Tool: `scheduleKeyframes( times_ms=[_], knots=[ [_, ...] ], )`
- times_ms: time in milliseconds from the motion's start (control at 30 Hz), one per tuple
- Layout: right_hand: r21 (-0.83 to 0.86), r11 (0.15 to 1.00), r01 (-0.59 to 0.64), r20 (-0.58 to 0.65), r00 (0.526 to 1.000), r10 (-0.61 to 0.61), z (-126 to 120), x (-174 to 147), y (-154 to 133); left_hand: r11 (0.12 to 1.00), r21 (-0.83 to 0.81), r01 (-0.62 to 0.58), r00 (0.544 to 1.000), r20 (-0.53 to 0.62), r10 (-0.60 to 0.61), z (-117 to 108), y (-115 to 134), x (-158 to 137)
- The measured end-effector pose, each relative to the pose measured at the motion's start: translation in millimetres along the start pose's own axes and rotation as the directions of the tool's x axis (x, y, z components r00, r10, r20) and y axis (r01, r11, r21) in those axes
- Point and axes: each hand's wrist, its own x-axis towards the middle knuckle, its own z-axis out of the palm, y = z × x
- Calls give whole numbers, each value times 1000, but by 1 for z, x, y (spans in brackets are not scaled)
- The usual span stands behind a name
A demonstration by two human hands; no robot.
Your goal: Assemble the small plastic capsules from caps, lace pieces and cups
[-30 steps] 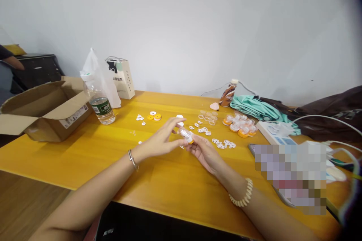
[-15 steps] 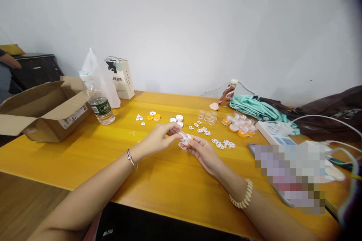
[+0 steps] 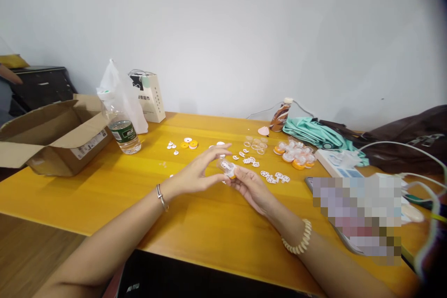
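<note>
In the middle of the head view, my right hand pinches a small plastic piece with a clear cap, white inner part and orange base. My left hand is open, thumb and fingers spread around the piece's left side; whether they touch it I cannot tell. White round lids lie just beyond my left fingers, partly hidden. White perforated discs and clear cups lie past my right hand. Farther right is a cluster of similar clear-topped pieces with orange bases.
At the left stand an open cardboard box, a water bottle and a paper bag. Yellow and white discs lie left of centre. A brown drink bottle, green cloth, phone and cables fill the right side.
My left thumb and fingers have parted from their pinch on the clear-and-orange piece and spread wide. My right hand keeps hold of it in nearly the same place.
</note>
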Motion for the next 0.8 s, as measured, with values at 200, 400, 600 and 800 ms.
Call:
scheduleKeyframes(
  times_ms=[200, 400, 600, 800],
  knots=[
    [-33, 999, -12, -15, 1000, 12, -2, 1, 5, 997, 9, 77, 997, -27, -76, 1, -7, 0],
    [-4, 1000, -9, 11, 1000, 9, 1, 1, 4, 983, -179, 51, 999, -3, -52, 5, -7, 1],
    [33, 999, 8, -8, 1000, -8, 5, -1, 3, 996, -36, 85, 995, -58, -87, 13, -3, -1],
    [158, 986, -50, -37, 998, 56, 5, 0, 7, 997, 39, -70, 997, 33, 69, 11, 1, -1]
  ],
)
